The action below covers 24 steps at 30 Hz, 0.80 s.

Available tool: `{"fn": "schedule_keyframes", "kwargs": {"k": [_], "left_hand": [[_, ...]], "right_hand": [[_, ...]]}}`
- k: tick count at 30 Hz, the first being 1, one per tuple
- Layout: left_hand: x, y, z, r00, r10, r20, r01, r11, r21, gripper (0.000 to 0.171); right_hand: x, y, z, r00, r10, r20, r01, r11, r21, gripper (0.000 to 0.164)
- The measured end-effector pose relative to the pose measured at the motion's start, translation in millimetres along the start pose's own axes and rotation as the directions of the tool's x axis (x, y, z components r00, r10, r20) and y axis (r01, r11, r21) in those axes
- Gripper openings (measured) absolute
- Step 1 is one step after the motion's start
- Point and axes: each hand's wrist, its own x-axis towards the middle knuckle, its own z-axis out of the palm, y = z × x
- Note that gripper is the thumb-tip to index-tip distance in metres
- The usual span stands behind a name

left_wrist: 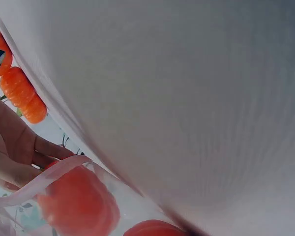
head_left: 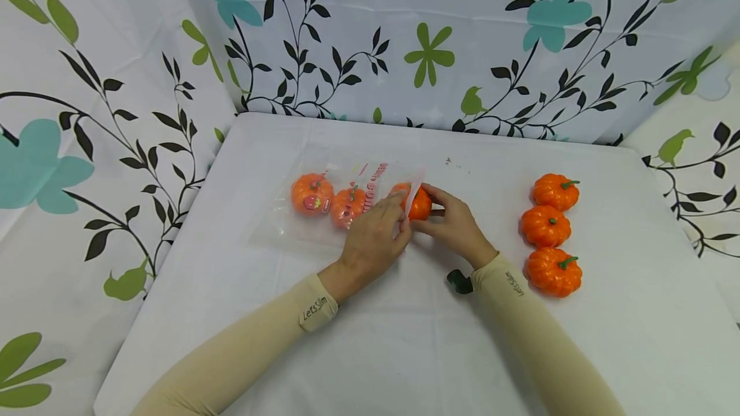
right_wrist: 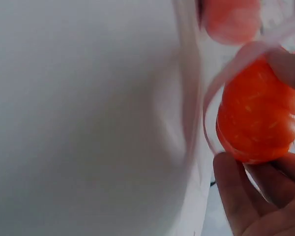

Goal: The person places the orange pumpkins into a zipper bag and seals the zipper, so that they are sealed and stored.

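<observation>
A clear plastic zip bag [head_left: 283, 226] with red print lies on the table, two small orange toy pumpkins [head_left: 312, 194] inside it. At its right end, my left hand [head_left: 372, 236] pinches the bag's pinkish edge near the opening. My right hand [head_left: 457, 223] holds a third pumpkin [head_left: 421, 206] from the right, fingers and thumb around its sides. This pumpkin sits partly within the bag mouth. In the right wrist view, the bag's pink rim passes around the glossy pumpkin [right_wrist: 259, 118]. The left wrist view shows the pumpkin [left_wrist: 78, 201] through the plastic.
Three more orange pumpkins [head_left: 546, 226] with green stems stand in a column on the right side of the table [head_left: 370, 352]. A dark green object [head_left: 460, 282] shows beside my right wrist. Behind the table hangs a leaf-patterned curtain [head_left: 358, 5].
</observation>
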Motion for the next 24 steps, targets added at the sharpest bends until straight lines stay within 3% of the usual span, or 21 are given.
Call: {"fn": "schedule_keyframes", "kwargs": {"k": [9, 15, 20, 24], "left_hand": [[-3.0, 3.2, -0.2, 0.999, 0.041, -0.012, -0.042, 0.999, -0.033, 0.012], [-2.6, 4.7, 0.6, 0.996, 0.085, -0.023, -0.086, 0.996, -0.029, 0.009], [-2.9, 3.6, 1.1, 0.995, 0.097, -0.021, -0.098, 0.995, -0.031, 0.009], [-3.6, 2.1, 2.1, 0.993, 0.111, -0.025, -0.112, 0.993, -0.045, 0.008]], "right_hand": [[19, -5, 21, 0.989, -0.062, -0.138, 0.034, 0.98, -0.197, 0.043], [25, -10, 31, 0.987, -0.097, -0.126, 0.058, 0.956, -0.286, 0.059], [29, -15, 34, 0.975, -0.2, -0.098, 0.154, 0.924, -0.349, 0.057], [30, -14, 35, 0.964, -0.254, -0.083, 0.215, 0.923, -0.32, 0.054]]}}
